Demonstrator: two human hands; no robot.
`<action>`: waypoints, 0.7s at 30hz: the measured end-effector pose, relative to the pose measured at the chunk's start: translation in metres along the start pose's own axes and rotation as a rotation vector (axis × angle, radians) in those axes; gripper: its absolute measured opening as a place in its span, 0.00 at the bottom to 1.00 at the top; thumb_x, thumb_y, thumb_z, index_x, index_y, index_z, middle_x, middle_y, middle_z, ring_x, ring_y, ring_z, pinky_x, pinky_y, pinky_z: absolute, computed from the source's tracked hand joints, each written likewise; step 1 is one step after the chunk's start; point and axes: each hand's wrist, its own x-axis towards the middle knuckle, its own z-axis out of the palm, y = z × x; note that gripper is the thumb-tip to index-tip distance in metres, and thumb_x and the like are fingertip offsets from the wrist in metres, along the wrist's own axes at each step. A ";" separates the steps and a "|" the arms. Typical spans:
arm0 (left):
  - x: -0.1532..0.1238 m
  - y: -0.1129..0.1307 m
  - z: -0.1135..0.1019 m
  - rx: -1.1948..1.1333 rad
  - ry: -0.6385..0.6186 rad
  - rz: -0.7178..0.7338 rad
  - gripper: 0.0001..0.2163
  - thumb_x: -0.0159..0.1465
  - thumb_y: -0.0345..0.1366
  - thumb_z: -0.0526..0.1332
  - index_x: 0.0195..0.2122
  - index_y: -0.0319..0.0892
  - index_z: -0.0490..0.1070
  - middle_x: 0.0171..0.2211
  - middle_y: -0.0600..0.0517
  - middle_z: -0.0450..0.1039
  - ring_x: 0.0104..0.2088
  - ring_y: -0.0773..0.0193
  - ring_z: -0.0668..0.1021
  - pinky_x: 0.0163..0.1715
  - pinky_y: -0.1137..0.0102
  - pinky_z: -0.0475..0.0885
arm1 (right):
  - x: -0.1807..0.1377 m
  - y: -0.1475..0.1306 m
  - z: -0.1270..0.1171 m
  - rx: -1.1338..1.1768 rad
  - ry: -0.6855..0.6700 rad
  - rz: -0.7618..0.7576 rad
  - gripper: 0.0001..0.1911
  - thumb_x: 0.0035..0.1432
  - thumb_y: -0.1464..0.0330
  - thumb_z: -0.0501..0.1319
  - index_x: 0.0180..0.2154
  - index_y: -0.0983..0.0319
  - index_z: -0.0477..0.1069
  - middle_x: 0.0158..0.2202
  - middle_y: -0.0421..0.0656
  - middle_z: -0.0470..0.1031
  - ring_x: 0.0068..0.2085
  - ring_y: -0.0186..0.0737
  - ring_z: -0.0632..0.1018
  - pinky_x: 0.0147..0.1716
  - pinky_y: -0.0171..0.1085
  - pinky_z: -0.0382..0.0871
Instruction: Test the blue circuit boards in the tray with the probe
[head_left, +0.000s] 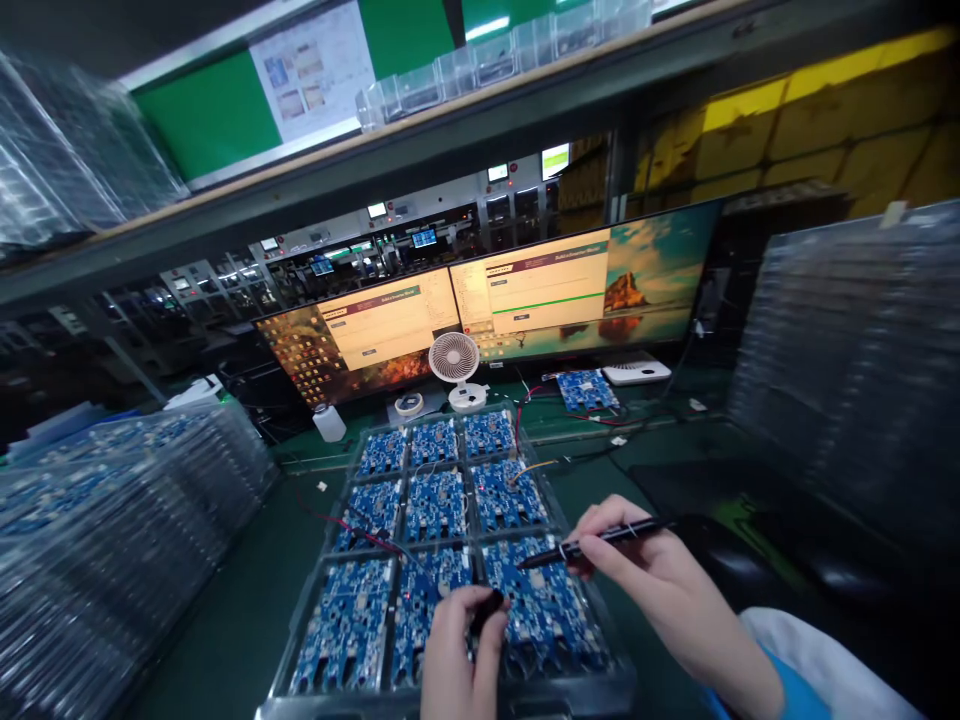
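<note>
A clear plastic tray [324,560] lies in front of me, filled with several blue circuit boards [435,505] in a three-by-three grid. My left hand [454,660] is closed on a small black probe [486,608] over the near middle board. My right hand [645,575] grips a black pen-like probe [592,543] whose tip touches the near right board [544,600]. Thin red and black wires [360,530] run across the tray to the probes.
Two monitors [495,310] stand behind the tray, with a small white fan [454,365] and a lone blue board [586,390] before them. Stacks of clear trays rise at the left [112,520] and the right [855,370]. A shelf [450,130] hangs overhead.
</note>
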 end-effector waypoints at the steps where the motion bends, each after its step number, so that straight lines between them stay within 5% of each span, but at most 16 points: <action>1: 0.004 0.008 0.001 0.012 -0.022 0.018 0.17 0.64 0.53 0.55 0.40 0.45 0.71 0.40 0.45 0.80 0.43 0.56 0.80 0.46 0.61 0.75 | -0.007 -0.007 -0.001 0.032 -0.016 -0.009 0.20 0.54 0.49 0.62 0.30 0.59 0.68 0.30 0.41 0.71 0.30 0.38 0.75 0.32 0.39 0.73; 9: 0.000 0.052 0.005 0.077 -0.081 0.147 0.08 0.62 0.42 0.60 0.39 0.46 0.75 0.39 0.47 0.79 0.42 0.56 0.79 0.46 0.60 0.74 | -0.030 -0.012 -0.016 0.029 -0.011 -0.048 0.19 0.54 0.50 0.63 0.29 0.60 0.69 0.28 0.40 0.70 0.29 0.37 0.75 0.30 0.38 0.72; 14: -0.010 0.059 0.024 0.092 -0.271 0.200 0.06 0.62 0.35 0.59 0.38 0.45 0.75 0.38 0.48 0.78 0.41 0.58 0.79 0.45 0.63 0.75 | -0.033 0.013 -0.017 0.228 -0.088 0.148 0.19 0.47 0.52 0.69 0.28 0.60 0.70 0.26 0.38 0.71 0.28 0.36 0.74 0.31 0.37 0.70; 17: 0.001 0.063 0.030 0.135 -0.321 0.192 0.13 0.61 0.36 0.61 0.47 0.45 0.72 0.53 0.44 0.71 0.54 0.54 0.74 0.56 0.58 0.69 | -0.025 0.038 -0.027 0.330 -0.014 0.186 0.20 0.42 0.53 0.72 0.27 0.61 0.69 0.24 0.38 0.71 0.27 0.36 0.73 0.30 0.38 0.70; 21: 0.051 0.060 0.028 0.321 -0.199 0.191 0.19 0.63 0.36 0.58 0.56 0.43 0.63 0.65 0.42 0.50 0.65 0.51 0.60 0.64 0.55 0.60 | -0.004 0.074 -0.056 0.450 0.224 0.196 0.23 0.39 0.51 0.72 0.27 0.59 0.67 0.24 0.36 0.70 0.27 0.35 0.72 0.28 0.36 0.69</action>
